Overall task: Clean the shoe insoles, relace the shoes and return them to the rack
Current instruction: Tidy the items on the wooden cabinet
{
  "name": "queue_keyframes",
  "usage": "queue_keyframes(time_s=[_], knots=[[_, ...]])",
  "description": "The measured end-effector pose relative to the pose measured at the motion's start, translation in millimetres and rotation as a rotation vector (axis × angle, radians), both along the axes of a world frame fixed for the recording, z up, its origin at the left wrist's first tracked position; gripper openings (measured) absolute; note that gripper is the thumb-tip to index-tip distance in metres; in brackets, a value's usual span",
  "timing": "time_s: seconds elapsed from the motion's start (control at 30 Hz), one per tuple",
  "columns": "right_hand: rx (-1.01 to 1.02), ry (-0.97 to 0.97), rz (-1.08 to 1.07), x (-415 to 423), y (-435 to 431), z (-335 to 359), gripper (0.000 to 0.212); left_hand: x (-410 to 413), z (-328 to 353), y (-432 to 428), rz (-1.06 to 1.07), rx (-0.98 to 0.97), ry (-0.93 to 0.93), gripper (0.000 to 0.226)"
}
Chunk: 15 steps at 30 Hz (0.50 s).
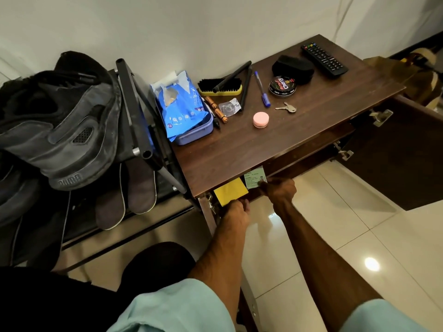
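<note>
Insoles (pixel 141 188), two of them, stand on end just left of the cabinet (pixel 263 144), leaning against the lower part of the rack (pixel 134 104), already out of the shoes. I judge they are propped there so both faces stay within reach for wiping. The dark shoes (pixel 67 135) sit on the rack's top tier, further left of the cabinet, and I cannot see any laces in them from this angle.

Both hands reach under the front edge of the cabinet top, into the open space below it. The left hand (pixel 236 212) pinches the near edge of a flat yellow piece (pixel 230 191), probably a cleaning cloth or sponge, though only part of it shows. The right hand (pixel 280 190) has its fingers curled round a small printed packet (pixel 254 179) just right of the yellow piece. The cabinet door (pixel 395 152) stands swung wide to the right, which gives both arms room.

On the cabinet top lie a pack of wipes (pixel 179 104) in a tray at its left end, then a brush (pixel 219 87) and a polish tin (pixel 282 85) further back. Cleaning looks barely started; this seems to be the gathering of supplies.
</note>
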State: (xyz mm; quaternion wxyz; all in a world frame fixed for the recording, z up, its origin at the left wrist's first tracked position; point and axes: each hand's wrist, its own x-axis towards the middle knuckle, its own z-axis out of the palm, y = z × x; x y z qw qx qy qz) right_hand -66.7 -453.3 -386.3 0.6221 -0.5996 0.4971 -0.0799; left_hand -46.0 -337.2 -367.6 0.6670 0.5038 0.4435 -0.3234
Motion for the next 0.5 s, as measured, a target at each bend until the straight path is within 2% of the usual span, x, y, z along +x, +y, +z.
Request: queue_keyframes(time_s=[0.07,0.17,0.3,0.4,0.43,0.5], knots=[[-0.019,0.013,0.009,-0.1,-1.8,0.3,0.021,-2.4,5.6,-0.4,0.113,-0.057,0.072,0.025],[-0.049,0.014,0.021,0.7,-4.2,-0.7,0.018,-5.6,17.7,-0.1,0.042,0.0,0.014,0.022],[-0.104,0.03,0.066,-5.6,-3.9,-1.0,0.024,-5.9,17.9,-1.9,-0.006,0.018,0.009,0.033],[-0.284,0.013,0.007,-15.5,2.2,0.3,0.027,-15.4,35.8,-13.2,-0.206,0.055,0.007,0.033],[-0.347,-0.018,-0.038,-19.5,5.1,7.0,0.025,-16.5,37.3,-19.2,-0.294,0.087,-0.049,0.034],[-0.468,-0.116,-0.078,-24.6,8.9,31.1,0.023,-13.4,51.9,-34.6,-0.442,0.284,-0.235,0.034]])
